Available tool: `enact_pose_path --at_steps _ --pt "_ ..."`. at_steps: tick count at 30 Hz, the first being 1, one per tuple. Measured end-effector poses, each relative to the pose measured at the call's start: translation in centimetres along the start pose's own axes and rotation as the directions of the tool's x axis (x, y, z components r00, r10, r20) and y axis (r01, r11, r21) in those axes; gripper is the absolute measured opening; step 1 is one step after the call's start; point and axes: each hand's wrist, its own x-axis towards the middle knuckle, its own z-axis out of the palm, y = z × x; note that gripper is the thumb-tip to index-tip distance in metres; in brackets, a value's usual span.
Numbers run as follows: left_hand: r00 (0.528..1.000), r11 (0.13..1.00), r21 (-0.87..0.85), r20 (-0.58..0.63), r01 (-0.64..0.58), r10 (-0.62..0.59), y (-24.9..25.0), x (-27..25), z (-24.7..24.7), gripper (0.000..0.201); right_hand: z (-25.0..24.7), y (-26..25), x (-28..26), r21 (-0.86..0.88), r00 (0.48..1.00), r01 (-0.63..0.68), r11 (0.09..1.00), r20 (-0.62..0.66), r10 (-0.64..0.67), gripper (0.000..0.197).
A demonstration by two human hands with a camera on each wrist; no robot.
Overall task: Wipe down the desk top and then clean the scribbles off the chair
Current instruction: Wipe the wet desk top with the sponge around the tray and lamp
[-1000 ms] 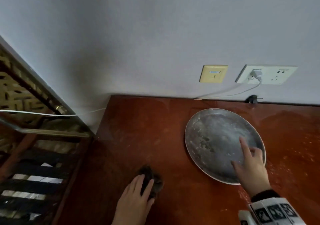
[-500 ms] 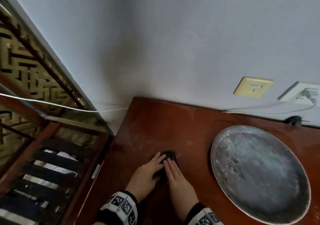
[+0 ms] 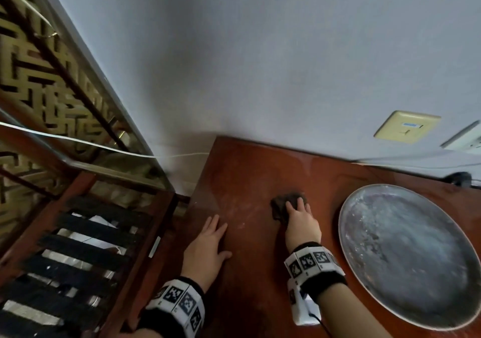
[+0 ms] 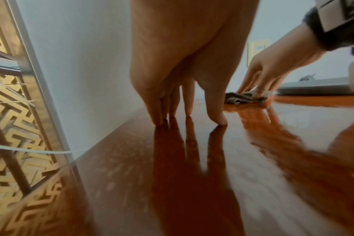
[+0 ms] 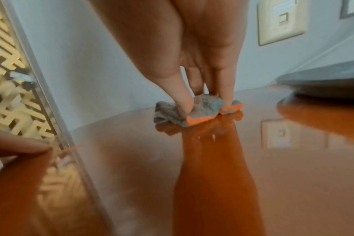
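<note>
Desk top [image 3: 250, 171]: reddish-brown polished wood, set against a pale wall [image 3: 260, 64], its surface glossy enough to mirror both hands, with faint pale smears and specks toward its left edge. Cloth [image 3: 282, 205]: small, dark grey, crumpled, with an orange-lit underside in the right wrist view [image 5: 194, 110]; lies on the desk top between the left edge and the round tray, toward the wall. Right hand [image 3: 302, 223]: laid on the near part of the cloth, fingers extended and pressing down, thumb and fingertips [image 5: 184, 102] bearing on the fabric rather than curling round it; the same contact shows from the side in the left wrist view [image 4: 259, 79]. Left hand [image 3: 208, 246]: flat on the bare desk top near the left edge, well apart from the cloth, fingers straight and slightly spread, tips [image 4: 159, 118] touching the wood, holding nothing. Both wrists carry bands with black-and-white marker squares [image 3: 179, 304]. Round tray [image 3: 406, 254]: large, shallow, grey metal, mottled and dull, resting on the desk top to the right of the right hand, not touching it. Wall plates: one yellowed [image 3: 407, 126], one white [image 3: 466, 136] at the picture's right edge. White cable [image 3: 78, 139]: runs from the left across to the wall behind the desk. Lattice frame [image 3: 39, 77]: wood and gold-toned, standing left of the desk, with dark slats [image 3: 78, 249] below it.
</note>
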Motion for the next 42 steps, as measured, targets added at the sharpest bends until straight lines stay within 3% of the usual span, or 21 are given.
enact_pose_path --at_steps 2,5,7,9,13,15,17,19,22,28,30,32,34,36,39,42 --pt "0.999 0.999 0.033 0.01 0.031 -0.031 -0.2 0.4 -0.3 0.079 1.0 -2.3 -1.5 -0.04 0.997 0.041 0.998 0.065 -0.038 0.06" --pt "0.996 0.994 0.093 0.049 0.066 -0.07 -0.3 0.8 -0.6 0.087 3.3 -5.1 -5.0 -0.137 0.946 0.29 0.947 0.191 -0.263 0.057" --pt "0.993 0.991 0.108 0.07 0.084 -0.092 -0.4 0.7 -0.8 0.089 3.5 -5.0 -5.3 -0.165 0.916 0.375 0.912 0.221 -0.336 0.059" --pt "0.994 0.991 0.11 0.064 0.081 -0.088 -0.8 0.6 -0.9 0.091 2.3 -3.8 -3.3 -0.161 0.927 0.359 0.919 0.177 -0.331 0.058" --pt "0.995 0.996 0.064 0.071 0.064 -0.068 -1.6 0.4 -0.9 0.094 0.3 -3.5 1.4 -0.135 0.989 0.13 0.982 0.084 -0.12 0.06" --pt "0.995 0.997 0.037 0.069 0.069 -0.071 -1.7 0.2 -1.1 0.1 0.8 -5.2 1.7 -0.115 0.991 0.117 0.986 0.079 -0.109 0.061" --pt "0.994 0.996 0.019 0.069 0.089 -0.09 -1.8 0.1 -1.3 0.107 2.1 -7.1 0.2 -0.11 0.954 0.275 0.955 0.154 -0.257 0.06" --pt "0.991 0.993 0.013 0.075 0.115 -0.115 -1.6 0.1 -1.7 0.111 3.4 -8.0 -1.7 -0.114 0.867 0.47 0.875 0.248 -0.433 0.059" --pt "0.988 0.99 0.03 0.072 0.135 -0.137 -1.6 0.2 -2.2 0.113 3.1 -7.4 -0.4 -0.099 0.81 0.549 0.83 0.31 -0.499 0.061" --pt "0.988 0.99 0.031 0.069 0.137 -0.138 -1.9 0.6 -2.4 0.114 1.8 -9.4 2.8 -0.088 0.915 0.38 0.921 0.183 -0.36 0.062" --pt "0.986 0.99 0.014 0.085 0.14 -0.14 -1.9 0.8 -2.4 0.116 2.5 -10.2 1.4 -0.095 0.873 0.455 0.885 0.243 -0.423 0.059" --pt "0.986 0.989 0.005 0.078 0.149 -0.149 -1.9 1.0 -2.4 0.118 3.3 -10.0 0.4 -0.095 0.78 0.589 0.802 0.327 -0.534 0.061" --pt "0.984 0.987 -0.006 0.068 0.164 -0.163 -1.9 1.0 -2.4 0.12 3.1 -9.5 1.6 -0.058 0.728 0.635 0.77 0.379 -0.571 0.061" --pt "0.982 0.984 -0.01 0.069 0.175 -0.174 -1.9 1.0 -2.5 0.122 2.4 -9.5 3.7 0.008 0.761 0.565 0.825 0.383 -0.524 0.056" --pt "0.981 0.984 -0.017 0.08 0.18 -0.178 -2.0 1.0 -2.6 0.123 1.9 -10.6 5.6 0.004 0.848 0.492 0.871 0.227 -0.48 0.064" --pt "0.98 0.982 -0.029 0.08 0.186 -0.183 -2.2 1.0 -2.7 0.124 2.0 -11.6 4.7 -0.048 0.856 0.489 0.871 0.219 -0.469 0.068"
